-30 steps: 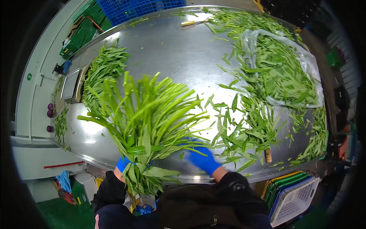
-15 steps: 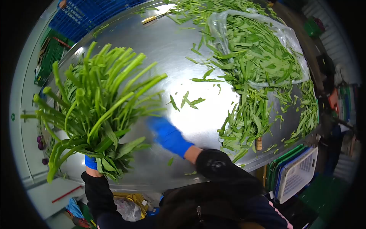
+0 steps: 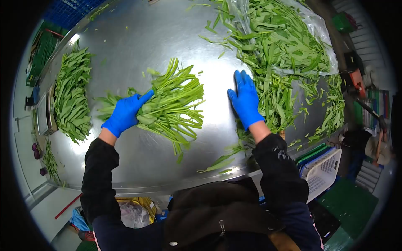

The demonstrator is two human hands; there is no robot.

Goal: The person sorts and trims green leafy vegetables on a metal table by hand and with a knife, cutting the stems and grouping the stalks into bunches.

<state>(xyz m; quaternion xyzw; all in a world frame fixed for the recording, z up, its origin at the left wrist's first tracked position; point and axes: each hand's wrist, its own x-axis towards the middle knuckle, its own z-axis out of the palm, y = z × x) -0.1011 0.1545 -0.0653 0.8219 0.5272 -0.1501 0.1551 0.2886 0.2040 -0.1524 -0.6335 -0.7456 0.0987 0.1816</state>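
My left hand (image 3: 127, 113), in a blue glove, is closed around a bunch of water spinach (image 3: 180, 106) lying on the metal table. Its cut stems fan out to the right, and some leaves stick out left of the glove. My right hand (image 3: 245, 99), gloved in blue too, is open with its fingers stretched forward. It lies at the left edge of a loose pile of water spinach (image 3: 274, 98), with nothing seen in its grasp. Behind that pile, more greens (image 3: 289, 46) spill from a clear plastic bag (image 3: 321, 31).
A neat stack of leafy greens (image 3: 73, 94) lies at the table's left, beside a small scale-like device (image 3: 45, 113). Blue crates (image 3: 71, 12) stand beyond the far left edge. White and green baskets (image 3: 324, 173) stand below the table at right. The metal table (image 3: 138, 42) has a raised rim.
The bunch has come down from upright in my left hand to lying on the table, stems turned right. My right hand has moved right to the loose pile. The neat stack now shows fully.
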